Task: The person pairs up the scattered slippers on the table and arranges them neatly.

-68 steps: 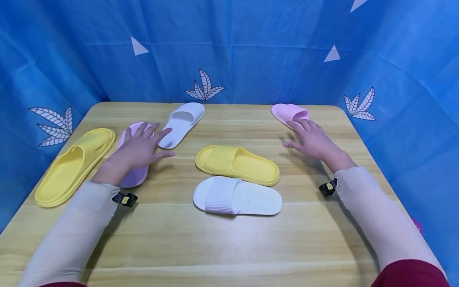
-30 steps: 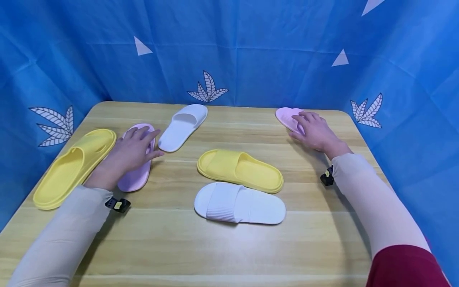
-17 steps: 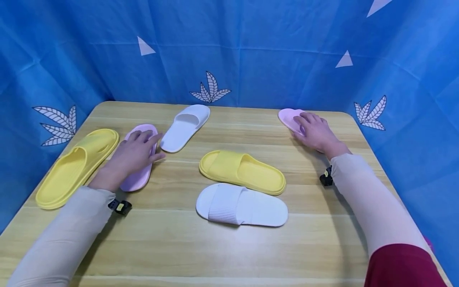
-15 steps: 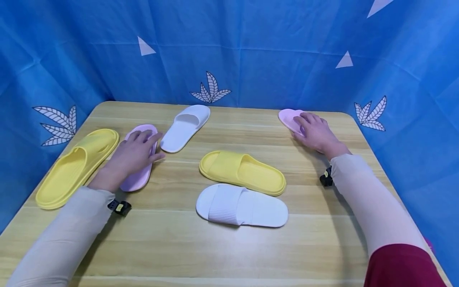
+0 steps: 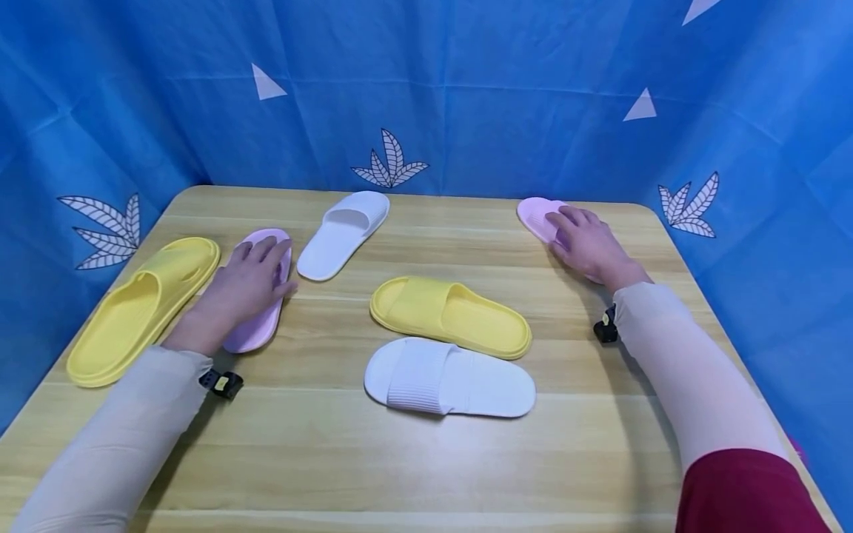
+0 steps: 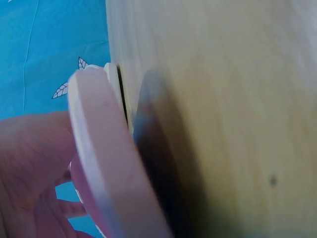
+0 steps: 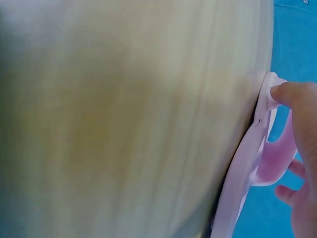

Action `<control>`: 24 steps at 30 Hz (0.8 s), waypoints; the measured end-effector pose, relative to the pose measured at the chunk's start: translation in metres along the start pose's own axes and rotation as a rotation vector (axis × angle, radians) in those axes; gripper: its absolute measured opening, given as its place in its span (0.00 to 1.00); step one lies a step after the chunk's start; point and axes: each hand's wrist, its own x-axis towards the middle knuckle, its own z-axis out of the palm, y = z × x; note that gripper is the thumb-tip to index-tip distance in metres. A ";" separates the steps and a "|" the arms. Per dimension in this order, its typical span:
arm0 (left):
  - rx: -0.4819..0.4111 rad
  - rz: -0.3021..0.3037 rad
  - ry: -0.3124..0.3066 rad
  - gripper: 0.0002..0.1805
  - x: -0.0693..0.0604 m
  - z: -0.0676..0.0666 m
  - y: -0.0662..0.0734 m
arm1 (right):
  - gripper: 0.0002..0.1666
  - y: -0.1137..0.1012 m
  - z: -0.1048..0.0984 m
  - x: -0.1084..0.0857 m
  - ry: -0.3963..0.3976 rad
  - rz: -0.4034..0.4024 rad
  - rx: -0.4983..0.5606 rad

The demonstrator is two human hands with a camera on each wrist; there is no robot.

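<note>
My left hand [image 5: 243, 289] lies over a pink slipper [image 5: 256, 333] on the table's left side, fingers over its strap and thumb near its right edge. In the left wrist view the slipper's sole edge [image 6: 111, 163] hides part of this hand [image 6: 29, 163]. My right hand [image 5: 589, 244] grips another pink slipper [image 5: 535, 215] at the back right, its fingers over the strap. The right wrist view has the thumb of my right hand [image 7: 306, 119] against the rim of this slipper [image 7: 242, 168], with curled fingers on the strap's far side.
A yellow slipper [image 5: 113, 333] lies left of my left hand and a white one [image 5: 333, 244] to its right. Another yellow slipper [image 5: 480, 322] and a ribbed white slipper [image 5: 493, 385] lie mid-table. Blue curtains [image 5: 506, 44] surround the wooden table [image 5: 373, 474].
My right hand has come down onto the right pink slipper. My left hand has lowered over the left pink slipper, its thumb drawn in towards the edge. The slippers stay in place.
</note>
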 end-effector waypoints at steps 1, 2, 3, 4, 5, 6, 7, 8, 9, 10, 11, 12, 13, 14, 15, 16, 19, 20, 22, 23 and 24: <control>-0.007 -0.001 0.005 0.39 0.000 0.000 -0.001 | 0.36 -0.001 -0.001 -0.001 -0.003 0.006 0.002; -0.011 0.001 0.014 0.38 -0.001 0.000 -0.002 | 0.36 -0.002 -0.002 -0.002 -0.007 0.010 0.002; -0.010 0.007 0.024 0.37 -0.002 0.001 -0.002 | 0.36 -0.003 -0.003 -0.003 -0.011 0.017 0.006; -0.009 0.017 0.035 0.35 -0.002 0.001 -0.003 | 0.36 -0.003 -0.003 -0.004 -0.015 0.023 0.008; -0.010 0.029 0.048 0.34 -0.003 0.001 -0.003 | 0.36 -0.004 -0.004 -0.006 -0.018 0.030 0.011; -0.007 0.042 0.061 0.32 -0.004 0.001 -0.004 | 0.36 -0.005 -0.004 -0.007 -0.020 0.035 0.014; -0.005 0.053 0.073 0.31 -0.004 0.001 -0.004 | 0.36 -0.006 -0.005 -0.008 -0.020 0.040 0.016; -0.005 0.061 0.080 0.31 -0.005 0.000 -0.004 | 0.36 -0.006 -0.005 -0.009 -0.017 0.039 0.015; -0.004 0.070 0.089 0.31 -0.005 0.000 -0.005 | 0.36 -0.007 -0.005 -0.010 -0.011 0.036 0.015; -0.005 0.072 0.096 0.31 -0.006 0.000 -0.006 | 0.35 -0.008 -0.005 -0.011 -0.007 0.031 0.009; -0.005 0.075 0.102 0.31 -0.007 0.000 -0.007 | 0.35 -0.009 -0.005 -0.012 -0.003 0.025 0.004; -0.004 0.077 0.107 0.31 -0.008 0.000 -0.008 | 0.35 -0.011 -0.005 -0.013 -0.001 0.021 -0.002; -0.008 0.075 0.109 0.31 -0.008 0.000 -0.009 | 0.35 -0.012 -0.005 -0.014 0.004 0.016 -0.006; -0.010 0.074 0.110 0.32 -0.008 0.000 -0.009 | 0.35 -0.014 -0.005 -0.015 0.012 0.008 -0.011; -0.013 0.070 0.111 0.32 -0.008 0.001 -0.011 | 0.35 -0.015 -0.005 -0.016 0.018 0.002 -0.010; -0.019 0.062 0.110 0.32 -0.007 0.001 -0.011 | 0.35 -0.016 -0.004 -0.017 0.024 -0.003 -0.009; -0.044 0.028 0.098 0.33 -0.003 0.002 -0.012 | 0.34 -0.017 -0.002 -0.018 0.055 -0.031 0.007; -0.049 0.017 0.091 0.33 -0.002 0.002 -0.012 | 0.34 -0.017 -0.002 -0.018 0.062 -0.037 0.014; -0.053 -0.005 0.079 0.33 0.000 0.003 -0.012 | 0.34 -0.016 0.000 -0.018 0.065 -0.046 0.026; -0.052 -0.013 0.071 0.33 0.001 0.004 -0.011 | 0.34 -0.016 0.001 -0.019 0.060 -0.045 0.031; -0.049 -0.020 0.064 0.32 0.001 0.004 -0.011 | 0.35 -0.016 0.001 -0.019 0.053 -0.042 0.033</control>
